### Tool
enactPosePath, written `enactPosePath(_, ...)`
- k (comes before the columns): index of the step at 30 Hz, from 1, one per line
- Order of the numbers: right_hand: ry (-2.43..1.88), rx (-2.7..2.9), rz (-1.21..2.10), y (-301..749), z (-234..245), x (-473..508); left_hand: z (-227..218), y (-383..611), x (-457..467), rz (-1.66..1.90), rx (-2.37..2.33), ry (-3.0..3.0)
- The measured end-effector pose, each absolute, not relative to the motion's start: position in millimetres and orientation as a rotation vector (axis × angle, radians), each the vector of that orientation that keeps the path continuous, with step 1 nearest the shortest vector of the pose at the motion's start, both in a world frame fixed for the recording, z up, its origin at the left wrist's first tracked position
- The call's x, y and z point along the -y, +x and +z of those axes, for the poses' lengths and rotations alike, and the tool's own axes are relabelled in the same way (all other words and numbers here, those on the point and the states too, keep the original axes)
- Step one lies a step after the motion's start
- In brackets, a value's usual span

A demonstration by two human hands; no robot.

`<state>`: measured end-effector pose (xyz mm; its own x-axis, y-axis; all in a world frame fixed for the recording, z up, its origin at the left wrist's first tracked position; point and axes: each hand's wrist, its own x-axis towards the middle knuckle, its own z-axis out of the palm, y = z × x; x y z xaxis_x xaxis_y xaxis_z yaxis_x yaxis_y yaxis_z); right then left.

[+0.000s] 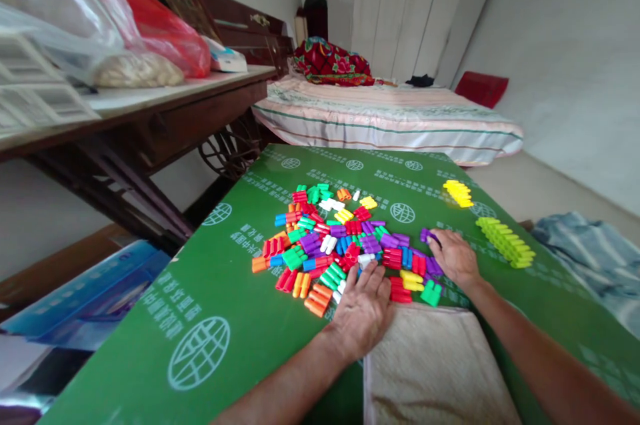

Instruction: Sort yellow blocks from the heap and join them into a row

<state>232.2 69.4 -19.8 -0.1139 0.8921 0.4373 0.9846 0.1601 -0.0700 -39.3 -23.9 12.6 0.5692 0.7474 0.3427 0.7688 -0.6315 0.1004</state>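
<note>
A spread of small plastic building blocks (320, 241) in red, orange, yellow, green, blue, purple and white lies on the green table. My left hand (363, 311) rests palm down at the near edge of this pile, its fingers stretched out beside a white block (367, 259). To the right of the pile, my right hand (454, 257) pinches a purple block (426, 235) between thumb and fingers. Another purple block (435, 267) lies just under that hand. Farther right sit a joined row of yellow-green blocks (505, 241) and a smaller joined group of yellow blocks (458, 193).
The green table (250, 345) carries printed globe marks. A beige cloth (435, 365) lies at its near edge, between my arms. On the left stands a side table (200, 101) with plastic bags (150, 25). Behind is a bed (390, 118); blue checked fabric (590, 258) is at right.
</note>
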Motion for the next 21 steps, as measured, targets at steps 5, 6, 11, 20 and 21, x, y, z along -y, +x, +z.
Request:
enactPosePath(5,-1.811,2.065,-0.315,230,-16,-69,15,-46,19,-0.602,1.322,-2.737)
enactPosePath(6,-1.817,2.068,-0.307,229,-16,-69,15,-48,18,-0.608,1.333,-2.739)
enactPosePath(11,-1.888,2.051,-0.211,225,-10,-71,19,-50,20,-0.664,1.319,-2.727)
enactPosePath(20,-1.955,1.936,0.031,203,32,-49,18,-20,47,-1.047,0.971,-2.677)
enactPosePath(21,-1.898,1.993,0.051,196,39,-40,14,-14,49,-1.133,0.928,-2.681)
